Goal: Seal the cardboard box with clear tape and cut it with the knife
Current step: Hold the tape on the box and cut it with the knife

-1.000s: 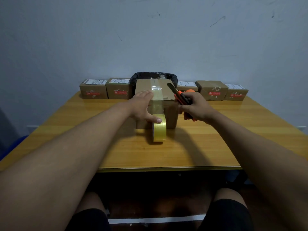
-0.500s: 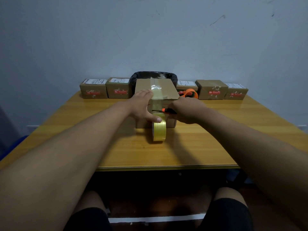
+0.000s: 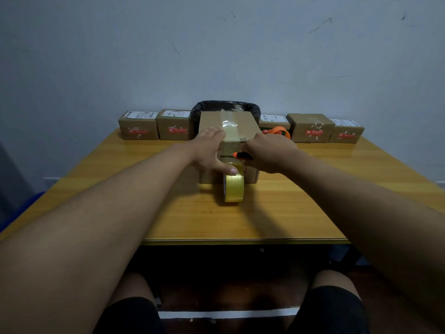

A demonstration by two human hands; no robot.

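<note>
Knife brought down to the tape.
Right hand (image 3: 269, 153), gripping the orange-handled knife (image 3: 237, 156), had dropped from beside the brown cardboard box (image 3: 245, 124) to its front; left hand (image 3: 209, 150) lay spread flat, pinning the clear tape strip (image 3: 230, 127) above the yellowish roll (image 3: 234, 188) — the cut looked imminent.

A parcel-packing room — labelled parcels (image 3: 138, 128) line a wooden table (image 3: 277, 213).

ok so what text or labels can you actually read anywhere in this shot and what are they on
No text can be read here.
White shipping labels on top of the small brown cardboard boxes along the wall: printed lines, too small and blurred.
Red stickers on their fronts: white marks, unreadable.
Large cardboard box with clear tape: no print visible.
Yellowish clear tape roll and orange-handled knife: no lettering visible.
</note>
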